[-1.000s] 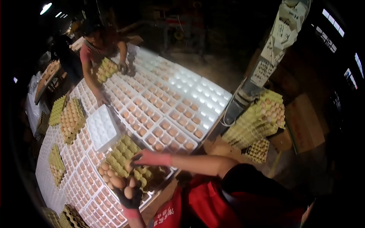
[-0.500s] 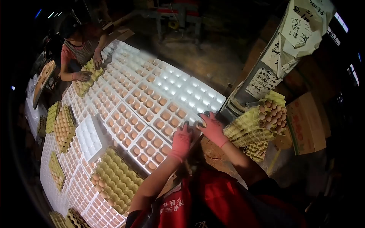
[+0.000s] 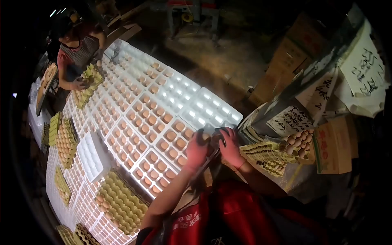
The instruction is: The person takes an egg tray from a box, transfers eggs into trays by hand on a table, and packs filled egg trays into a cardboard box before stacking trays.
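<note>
Both my hands wear pink gloves with dark fingertips and are at the near right edge of the white foam trays. My left hand [image 3: 197, 150] bends its fingers around an egg [image 3: 206, 137], only partly visible, low over the corner of a foam tray [image 3: 178, 123]. Just to its right, my right hand [image 3: 230, 149] has its fingers curled in over the tray edge; what lies under them is hidden. Brown eggs [image 3: 164, 145] fill the tray cells left of my hands. Beyond my fingers lies a foam tray with bare cells [image 3: 209, 107].
A co-worker [image 3: 79, 53] at the far left handles a yellow egg carton [image 3: 90, 77]. Stacked yellow cartons [image 3: 126, 196] and a loose white foam tray [image 3: 90, 155] lie on the filled trays. At right stand a post with papers [image 3: 286, 119], egg-laden cartons [image 3: 300, 143] and a cardboard box [image 3: 335, 145].
My hands have drawn closer together, and the right fingers have curled in. The egg by my right hand now shows beside the left fingers. The view has shifted; the co-worker's hand has lifted.
</note>
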`<state>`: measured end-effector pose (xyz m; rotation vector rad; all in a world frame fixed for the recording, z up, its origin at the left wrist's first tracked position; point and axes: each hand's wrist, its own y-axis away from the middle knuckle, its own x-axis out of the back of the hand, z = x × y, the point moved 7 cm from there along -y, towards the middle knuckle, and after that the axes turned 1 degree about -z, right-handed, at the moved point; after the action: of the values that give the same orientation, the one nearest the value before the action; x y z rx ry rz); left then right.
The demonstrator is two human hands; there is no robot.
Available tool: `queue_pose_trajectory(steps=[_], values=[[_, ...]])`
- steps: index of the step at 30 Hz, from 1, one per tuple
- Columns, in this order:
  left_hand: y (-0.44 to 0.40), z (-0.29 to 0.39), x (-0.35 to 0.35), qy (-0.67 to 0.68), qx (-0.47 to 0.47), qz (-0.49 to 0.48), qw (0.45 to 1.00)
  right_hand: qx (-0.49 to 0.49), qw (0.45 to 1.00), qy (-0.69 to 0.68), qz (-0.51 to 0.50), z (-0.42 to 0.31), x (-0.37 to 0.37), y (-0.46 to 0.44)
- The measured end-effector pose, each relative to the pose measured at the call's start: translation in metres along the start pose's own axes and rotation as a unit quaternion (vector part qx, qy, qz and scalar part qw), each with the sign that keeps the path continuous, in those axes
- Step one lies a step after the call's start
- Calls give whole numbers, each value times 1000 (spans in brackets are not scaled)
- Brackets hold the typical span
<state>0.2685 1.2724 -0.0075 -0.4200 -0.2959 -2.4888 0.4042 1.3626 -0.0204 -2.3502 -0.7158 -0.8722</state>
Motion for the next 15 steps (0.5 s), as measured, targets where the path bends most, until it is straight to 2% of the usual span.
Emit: queue_pose_trajectory(steps=[1,2,3,5,7,9,10,11,12,13,14,15], values=[[-14,4,-13,-166,-152,45,973,-32,999,-33,16,6,5,0],[-32,4,-29,-267,-144,-22,953,-36,998,-43,8,7,8,-5],[-38,10,-35,-306,-173,-35,935,-20,999,-42,2,4,12,-11],[-50,19,-32,-256,-155,-36,953,9,999,-40,-12,-4,23,-19],[-62,31,-22,-267,-230,48,934,-5,999,-49,16,-5,24,-23],[-75,-1,-31,-337,-259,74,902,-16,996,-81,16,-7,16,-36],[-79,-18,-35,-326,-280,96,898,-5,998,-55,41,-1,7,-39],[-80,-23,-34,-287,-245,52,924,7,999,-20,36,4,-1,-50],[-62,-11,-20,-272,-241,62,930,8,1000,1,5,6,-7,-65],[-45,-5,-4,-256,-242,84,932,18,992,118,49,23,-22,-71],[-9,-12,29,-250,-195,112,942,-12,989,141,50,35,-53,-88],[11,-13,51,-264,-138,79,951,-19,987,157,-1,54,-75,-87]])
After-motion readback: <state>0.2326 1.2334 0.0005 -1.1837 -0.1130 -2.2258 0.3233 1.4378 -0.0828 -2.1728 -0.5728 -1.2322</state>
